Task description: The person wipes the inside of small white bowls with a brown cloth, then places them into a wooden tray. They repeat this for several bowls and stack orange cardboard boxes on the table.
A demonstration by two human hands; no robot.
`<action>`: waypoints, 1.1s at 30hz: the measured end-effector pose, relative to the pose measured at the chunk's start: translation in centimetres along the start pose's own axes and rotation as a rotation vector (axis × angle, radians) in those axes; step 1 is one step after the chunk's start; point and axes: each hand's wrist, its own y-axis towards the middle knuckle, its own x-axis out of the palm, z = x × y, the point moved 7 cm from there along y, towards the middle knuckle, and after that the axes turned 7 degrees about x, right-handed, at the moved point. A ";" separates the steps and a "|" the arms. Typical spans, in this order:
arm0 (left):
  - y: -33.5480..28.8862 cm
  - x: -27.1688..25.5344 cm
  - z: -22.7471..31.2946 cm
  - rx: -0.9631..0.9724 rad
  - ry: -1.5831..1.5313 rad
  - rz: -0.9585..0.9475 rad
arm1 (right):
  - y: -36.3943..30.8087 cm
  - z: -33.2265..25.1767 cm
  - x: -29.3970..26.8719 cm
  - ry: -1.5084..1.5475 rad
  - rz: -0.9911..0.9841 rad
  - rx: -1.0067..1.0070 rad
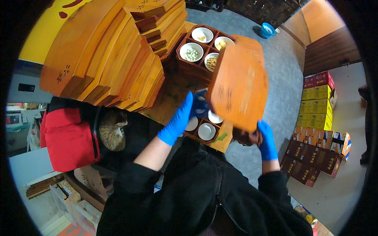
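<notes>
A large orange-brown wooden lid (pixel 240 86) with cut corners is held up, tilted and slightly blurred. My right hand (pixel 267 143), in a blue glove, grips its lower right corner. At the lid's left side is my left hand (pixel 177 120), also gloved in blue, fingers stretched out; blue blur beside it hides whether it touches the lid. Below the lid, a compartmented wooden tray (pixel 215 138) with small white bowls (pixel 206 131) shows in part. Farther back, a similar tray (pixel 183 59) carries bowls of chopped green onion (pixel 191 54) and other foods, partly covered by the lid.
Stacked wooden lids (pixel 106 59) rise on the left of the wooden table (pixel 173 88). A cat (pixel 113 131) lies beside a red cloth item (pixel 71 137). Coloured boxes (pixel 317 106) line the right wall; a blue basin (pixel 267 30) stands on the floor.
</notes>
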 end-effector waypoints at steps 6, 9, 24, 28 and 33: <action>-3.1 -1.9 -9.0 -0.186 0.574 0.099 | -6.4 9.5 -3.7 -0.325 0.119 0.359; -2.1 -6.5 -9.7 -0.173 1.069 0.139 | -3.3 14.5 -2.8 -0.481 0.032 0.509; -0.4 -16.5 -13.4 -0.129 1.297 0.116 | 5.2 19.4 -0.5 -0.826 0.332 0.270; -1.1 -17.3 -15.5 -0.363 0.891 0.331 | 6.0 19.9 0.3 -0.406 0.204 0.454; -2.0 -12.3 -15.0 -0.447 0.282 0.176 | 3.7 18.2 1.0 0.217 -0.062 0.599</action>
